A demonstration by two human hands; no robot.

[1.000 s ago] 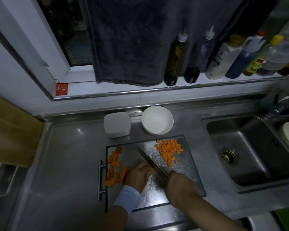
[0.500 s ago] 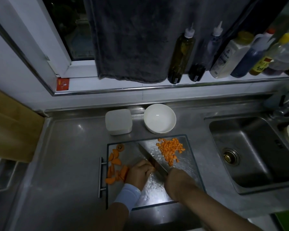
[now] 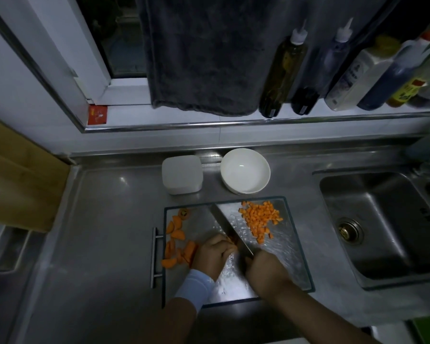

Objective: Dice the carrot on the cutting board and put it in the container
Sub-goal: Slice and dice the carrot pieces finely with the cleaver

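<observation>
- Carrot piece [image 3: 231,240]: orange, mostly hidden; only a sliver shows under the curled fingertips of the left hand [image 3: 214,254], which pins it to the cutting board [image 3: 292,259] right against the blade.
- Knife [image 3: 227,227]: broad blade running away from the right hand [image 3: 265,271] towards the board's far edge; that hand is closed round the handle, which it hides.
- Diced carrot [image 3: 261,219]: a loose heap of small orange cubes on the board, beyond the right hand and on the far side of the blade from the left hand.
- Carrot chunks [image 3: 178,245]: larger uncut wedges, scattered just outside the left hand along the board's edge; 1 stem end [image 3: 185,213] lies beyond them.
- Cutting board: clear glass, wet-looking, with a metal bar handle [image 3: 154,256] on the side past the chunks.
- Container [image 3: 181,173]: white, square, lidded, on the steel counter [image 3: 104,232] beyond the board, well ahead of the left hand.
- Bowl [image 3: 245,170]: white, round, just beside the container, in line with the knife tip.
- Wristband [image 3: 195,285]: pale, on the left wrist.
- Sink [image 3: 382,232]: steel basin, well outside the right hand.
</observation>
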